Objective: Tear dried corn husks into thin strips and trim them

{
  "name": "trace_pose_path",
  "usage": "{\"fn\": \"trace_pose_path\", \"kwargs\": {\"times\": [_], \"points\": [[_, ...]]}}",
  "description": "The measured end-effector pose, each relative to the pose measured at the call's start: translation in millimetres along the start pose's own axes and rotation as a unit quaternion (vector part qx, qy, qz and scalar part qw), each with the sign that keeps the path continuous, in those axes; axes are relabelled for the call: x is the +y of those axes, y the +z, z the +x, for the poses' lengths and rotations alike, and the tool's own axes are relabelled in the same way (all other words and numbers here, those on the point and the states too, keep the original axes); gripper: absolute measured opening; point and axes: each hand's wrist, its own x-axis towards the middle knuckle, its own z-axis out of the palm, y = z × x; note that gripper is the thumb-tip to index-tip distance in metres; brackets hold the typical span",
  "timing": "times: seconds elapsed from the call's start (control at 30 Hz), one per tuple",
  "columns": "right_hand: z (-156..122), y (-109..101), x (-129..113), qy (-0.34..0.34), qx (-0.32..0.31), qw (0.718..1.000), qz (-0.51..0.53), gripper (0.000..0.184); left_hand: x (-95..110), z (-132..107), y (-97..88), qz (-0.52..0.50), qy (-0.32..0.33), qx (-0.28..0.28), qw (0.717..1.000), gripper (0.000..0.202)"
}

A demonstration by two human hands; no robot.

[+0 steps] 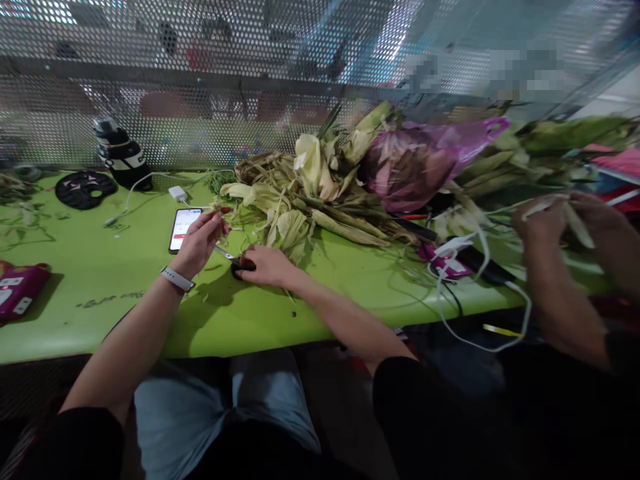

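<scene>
My left hand (201, 239), with a white watch on its wrist, is closed in a pinch on a thin strip of corn husk (216, 212) near a phone (183, 229). My right hand (267, 265) rests on the green table (90, 313), fingers closed around the black handles of scissors (235, 261), whose blades point toward the left hand. A heap of dry and green corn husks (300, 200) lies just behind both hands.
A co-worker's hands (570, 223) at the right pull at a husk strip. A purple plastic bag (425, 160) sits on the heap. White cables (460, 267), a black bottle (120, 153), a black round mat (83, 189) and a magenta pouch (17, 288) lie around. Perforated metal screen stands behind.
</scene>
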Motion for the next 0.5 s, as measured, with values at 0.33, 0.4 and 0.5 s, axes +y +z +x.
{"fn": "trace_pose_path", "kwargs": {"times": [0.33,0.4,0.5], "points": [[-2.6,-25.6,17.4,-0.019,0.305,0.917,0.257,0.029,-11.7,-14.4,11.8,0.111,-0.088,-0.14,0.98,0.022],[-2.4,-25.6,19.8,-0.054,0.269,0.929,0.248,0.03,-11.9,-14.7,12.0,0.141,-0.077,-0.157,0.974,0.021],[-1.7,-23.5,21.0,-0.111,0.227,0.947,0.197,0.03,-11.3,-13.4,10.7,0.177,-0.057,-0.168,0.968,0.024]]}}
